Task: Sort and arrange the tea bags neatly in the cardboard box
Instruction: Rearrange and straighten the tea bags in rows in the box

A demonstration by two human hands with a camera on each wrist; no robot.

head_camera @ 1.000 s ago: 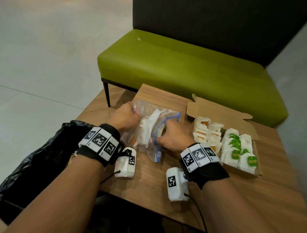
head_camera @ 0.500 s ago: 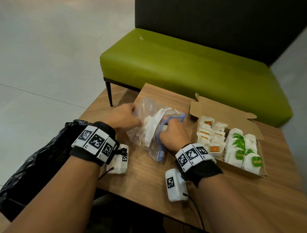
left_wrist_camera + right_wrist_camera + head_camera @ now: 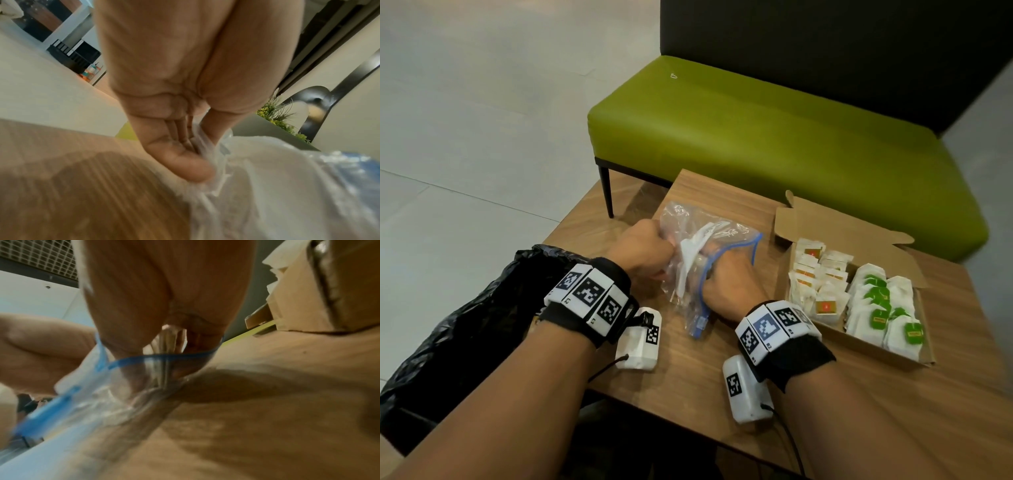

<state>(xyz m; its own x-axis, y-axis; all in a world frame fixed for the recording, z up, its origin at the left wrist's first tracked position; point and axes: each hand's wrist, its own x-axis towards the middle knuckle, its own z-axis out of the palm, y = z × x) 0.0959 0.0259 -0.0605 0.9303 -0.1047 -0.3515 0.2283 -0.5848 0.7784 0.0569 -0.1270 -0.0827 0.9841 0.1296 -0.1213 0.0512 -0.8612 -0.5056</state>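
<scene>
A clear zip bag with a blue rim lies on the wooden table. My left hand grips its bunched left side, and the pinch on the plastic shows in the left wrist view. My right hand reaches in through the blue mouth. Its fingers are hidden inside. To the right stands the open cardboard box, with red-labelled tea bags on its left and green-tagged tea bags on its right.
A black rubbish bag bulges at the table's left edge. A green bench stands just behind the table. The box's flaps stand open toward the bench, and its side is close to my right wrist.
My right hand has pushed further into the bag's mouth. My left hand has gathered the bag's side tighter. The orange packets seen through the plastic earlier no longer show.
</scene>
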